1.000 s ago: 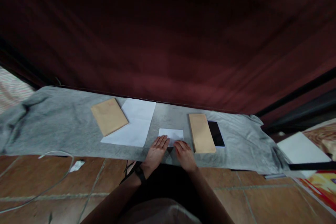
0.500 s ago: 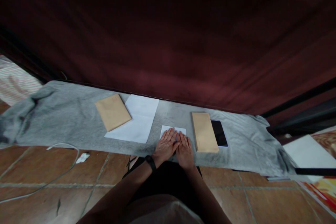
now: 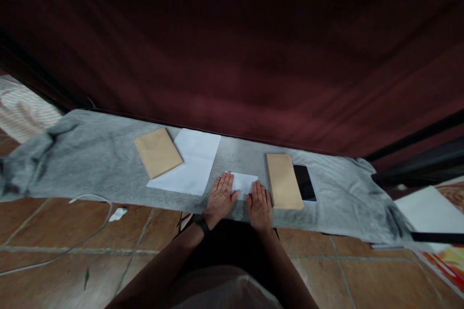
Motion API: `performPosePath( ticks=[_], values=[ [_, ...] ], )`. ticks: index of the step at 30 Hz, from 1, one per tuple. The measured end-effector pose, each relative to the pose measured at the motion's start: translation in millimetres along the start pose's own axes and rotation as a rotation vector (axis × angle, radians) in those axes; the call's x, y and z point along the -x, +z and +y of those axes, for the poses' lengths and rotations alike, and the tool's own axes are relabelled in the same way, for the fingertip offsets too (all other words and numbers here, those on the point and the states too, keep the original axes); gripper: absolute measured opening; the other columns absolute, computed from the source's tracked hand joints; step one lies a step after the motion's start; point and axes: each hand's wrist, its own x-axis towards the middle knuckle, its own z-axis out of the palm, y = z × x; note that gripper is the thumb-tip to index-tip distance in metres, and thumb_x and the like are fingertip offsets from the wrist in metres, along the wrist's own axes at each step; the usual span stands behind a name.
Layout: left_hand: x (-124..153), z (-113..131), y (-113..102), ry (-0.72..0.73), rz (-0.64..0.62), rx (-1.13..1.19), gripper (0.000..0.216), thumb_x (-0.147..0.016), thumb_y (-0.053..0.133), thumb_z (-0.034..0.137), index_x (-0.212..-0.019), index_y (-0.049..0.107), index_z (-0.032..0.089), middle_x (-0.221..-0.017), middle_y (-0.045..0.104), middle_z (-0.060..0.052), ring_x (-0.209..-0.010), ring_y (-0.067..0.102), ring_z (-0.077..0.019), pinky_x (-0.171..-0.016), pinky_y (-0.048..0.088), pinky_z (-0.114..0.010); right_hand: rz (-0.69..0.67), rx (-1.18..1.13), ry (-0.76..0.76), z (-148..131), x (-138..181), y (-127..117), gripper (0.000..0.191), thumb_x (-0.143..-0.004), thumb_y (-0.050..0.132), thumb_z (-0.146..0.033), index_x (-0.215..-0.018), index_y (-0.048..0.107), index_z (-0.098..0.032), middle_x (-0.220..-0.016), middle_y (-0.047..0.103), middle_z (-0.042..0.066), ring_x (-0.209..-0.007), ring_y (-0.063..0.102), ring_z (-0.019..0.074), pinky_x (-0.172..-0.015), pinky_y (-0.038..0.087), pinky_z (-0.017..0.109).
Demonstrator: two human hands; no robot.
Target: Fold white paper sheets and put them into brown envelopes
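A small white folded paper (image 3: 243, 182) lies on the grey cloth (image 3: 108, 164) in front of me. Flat on its left edge rests my left hand (image 3: 220, 198), fingers stretched out, a dark band on the wrist. My right hand (image 3: 260, 204) lies flat over the paper's right edge, its fingers also extended. Between the hands the middle of the paper shows. Just right of my right hand is a stack of brown envelopes (image 3: 284, 181), beside a dark-screened phone (image 3: 305, 182).
Left of my hands, white sheets (image 3: 195, 161) lie partly under a brown envelope (image 3: 158, 152). A dark red curtain (image 3: 232, 82) hangs behind the cloth-covered surface. A pale cable (image 3: 108, 212) and a crumpled white scrap (image 3: 118, 214) are on the tiled floor (image 3: 43, 231).
My hands were side by side over the middle of the small paper. They have slid apart, left hand to the left and right hand to the right, uncovering its middle.
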Motion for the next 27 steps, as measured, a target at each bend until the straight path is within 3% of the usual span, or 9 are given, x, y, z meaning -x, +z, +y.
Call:
performPosePath(
  ticks=[6, 11, 16, 19, 22, 25, 27],
  values=[
    [-3, 4, -4, 0.002, 0.000, -0.026, 0.058, -0.101, 0.041, 0.035, -0.151, 0.041, 0.004, -0.157, 0.042, -0.020, -0.151, 0.031, -0.0302, -0.123, 0.026, -0.052, 0.034, -0.032, -0.007, -3, -8, -4, 0.053, -0.105, 0.031, -0.029, -0.156, 0.036, -0.013, -0.157, 0.043, 0.017, -0.147, 0.036, 0.0296, -0.120, 0.028, 0.054],
    [-1, 9, -4, 0.126, -0.027, 0.016, 0.050, -0.101, 0.046, 0.038, -0.149, 0.048, 0.023, -0.160, 0.040, -0.008, -0.150, 0.032, -0.0287, -0.124, 0.025, -0.053, -0.030, -0.010, -0.085, -6, -19, -6, 0.051, -0.102, 0.038, -0.023, -0.151, 0.043, -0.012, -0.158, 0.042, 0.016, -0.147, 0.036, 0.0288, -0.119, 0.029, 0.051],
    [3, 6, 0, 0.130, -0.023, 0.024, 0.052, -0.100, 0.048, 0.040, -0.149, 0.048, 0.022, -0.159, 0.042, -0.011, -0.150, 0.034, -0.0285, -0.123, 0.027, -0.052, -0.031, -0.026, -0.060, -2, -41, -13, 0.045, -0.101, 0.037, -0.019, -0.142, 0.055, -0.014, -0.147, 0.056, 0.015, -0.138, 0.048, 0.0273, -0.119, 0.028, 0.050],
    [7, 3, 0, 0.099, 0.002, 0.063, 0.059, -0.099, 0.050, 0.037, -0.153, 0.041, 0.014, -0.162, 0.034, -0.018, -0.151, 0.031, -0.0306, -0.120, 0.032, -0.052, -0.083, -0.032, -0.046, -2, -60, -21, 0.046, -0.099, 0.039, -0.015, -0.142, 0.055, -0.016, -0.145, 0.058, 0.014, -0.136, 0.050, 0.0262, -0.119, 0.028, 0.050],
    [15, 0, -2, 0.036, 0.036, 0.172, 0.067, -0.096, 0.051, 0.027, -0.158, 0.028, 0.015, -0.166, 0.024, -0.018, -0.152, 0.026, -0.0305, -0.118, 0.037, -0.051, -0.171, -0.149, -0.015, -3, -76, -27, 0.048, -0.093, 0.048, -0.011, -0.138, 0.060, -0.020, -0.141, 0.061, 0.013, -0.133, 0.053, 0.0262, -0.120, 0.027, 0.049],
    [23, -6, -3, -0.049, 0.064, 0.321, 0.071, -0.095, 0.048, 0.019, -0.160, 0.020, 0.020, -0.168, 0.019, -0.015, -0.152, 0.028, -0.0269, -0.117, 0.040, -0.045, -0.213, -0.373, 0.080, -1, -86, -30, 0.044, -0.084, 0.055, -0.006, -0.122, 0.070, -0.021, -0.132, 0.066, 0.012, -0.126, 0.057, 0.0265, -0.116, 0.034, 0.044],
    [25, -12, -4, -0.119, 0.081, 0.432, 0.068, -0.097, 0.046, 0.023, -0.160, 0.021, 0.022, -0.168, 0.020, -0.014, -0.150, 0.032, -0.0265, -0.116, 0.042, -0.043, -0.206, -0.484, 0.138, 2, -93, -31, 0.036, -0.081, 0.055, -0.005, -0.106, 0.075, -0.022, -0.119, 0.071, 0.010, -0.114, 0.063, 0.0249, -0.107, 0.043, 0.039]
  ],
)
